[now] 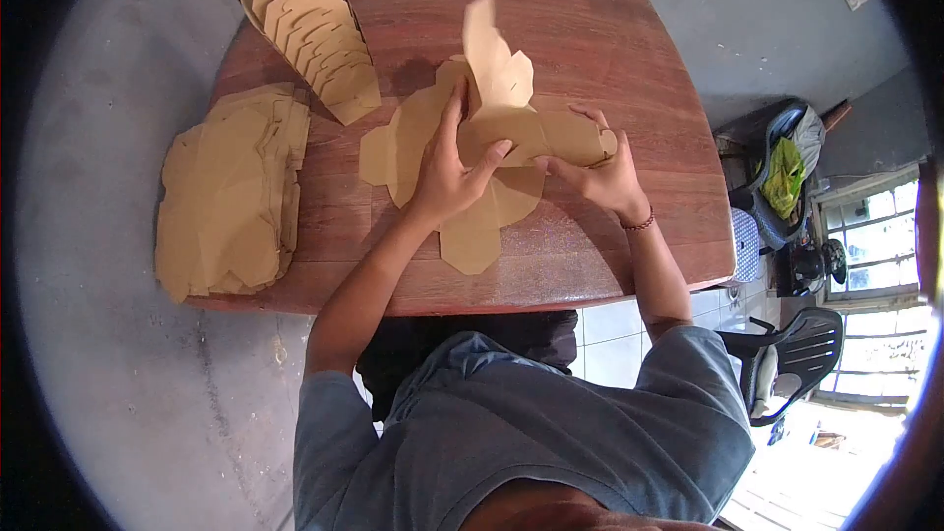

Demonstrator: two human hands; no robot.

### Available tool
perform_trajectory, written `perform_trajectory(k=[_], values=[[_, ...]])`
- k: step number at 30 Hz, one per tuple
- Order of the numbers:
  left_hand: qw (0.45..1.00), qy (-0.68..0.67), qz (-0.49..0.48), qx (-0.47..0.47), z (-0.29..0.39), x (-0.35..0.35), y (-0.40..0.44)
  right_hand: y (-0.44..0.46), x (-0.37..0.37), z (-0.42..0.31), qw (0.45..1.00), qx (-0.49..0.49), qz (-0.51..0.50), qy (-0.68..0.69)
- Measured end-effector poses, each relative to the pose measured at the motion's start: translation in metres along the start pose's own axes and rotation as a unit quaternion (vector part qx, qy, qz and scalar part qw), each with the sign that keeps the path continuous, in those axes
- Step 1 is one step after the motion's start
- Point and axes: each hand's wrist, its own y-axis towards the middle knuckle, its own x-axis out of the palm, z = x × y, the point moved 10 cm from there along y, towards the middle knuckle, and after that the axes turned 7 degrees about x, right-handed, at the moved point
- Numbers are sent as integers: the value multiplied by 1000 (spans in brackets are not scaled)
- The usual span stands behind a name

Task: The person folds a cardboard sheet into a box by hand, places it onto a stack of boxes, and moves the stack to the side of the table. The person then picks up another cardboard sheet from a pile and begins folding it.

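A partly folded cardboard box blank [539, 135] is held between my two hands above the table, with one flap standing up at its far side. My left hand [457, 162] grips its left end, thumb on the near face and fingers behind. My right hand [602, 169] grips the right end, with the thumb on the near face and other fingers round the end. Beneath lies a flat cardboard blank [470, 241], its rounded sides and tabs spread on the wood; its middle is hidden by my hands and the held piece.
The wooden table [629, 49] carries a stack of flat cardboard blanks [226, 202] at its left edge. Nested folded cardboard pieces [315, 34] stand in a row at the back left. A black plastic chair [801, 359] is off to the right, below a basket [782, 172] holding bags.
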Motion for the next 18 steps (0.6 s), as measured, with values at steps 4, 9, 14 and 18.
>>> perform_trajectory(k=[4,9,14,18], values=[[987,99,-74,101,22,7,3,1,1,2,998,12,6,-55],[986,84,-84,118,25,3,6,-2,3,30,994,96,-6,57],[982,77,-87,148,41,2,8,-2,8,13,988,117,-37,96],[981,93,-78,154,40,2,8,-4,9,11,985,116,-39,122]])
